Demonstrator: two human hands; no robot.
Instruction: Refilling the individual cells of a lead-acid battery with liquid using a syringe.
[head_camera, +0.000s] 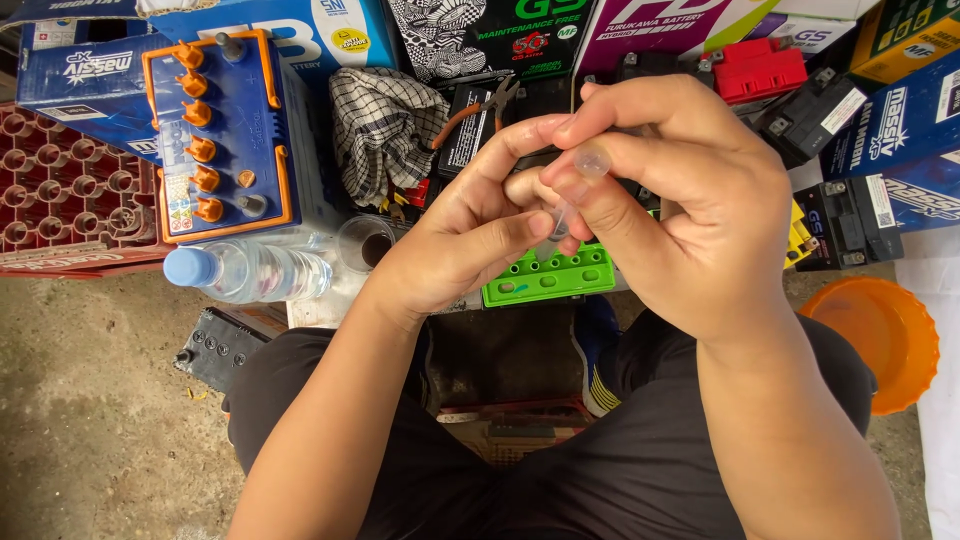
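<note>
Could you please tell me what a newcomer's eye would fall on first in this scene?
At centre, the left hand and right hand meet, pinching a small clear tube above a green cell tray. To the left stands a blue battery with orange caps, a water bottle lying before it.

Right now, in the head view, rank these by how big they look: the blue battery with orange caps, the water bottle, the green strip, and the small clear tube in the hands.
1. Blue battery, clearly largest.
2. Water bottle and green strip: look alike, and the hands partly hide the strip, so unranked.
3. Clear tube, smallest, though nearest the camera, pinched between left hand and right hand.
</note>
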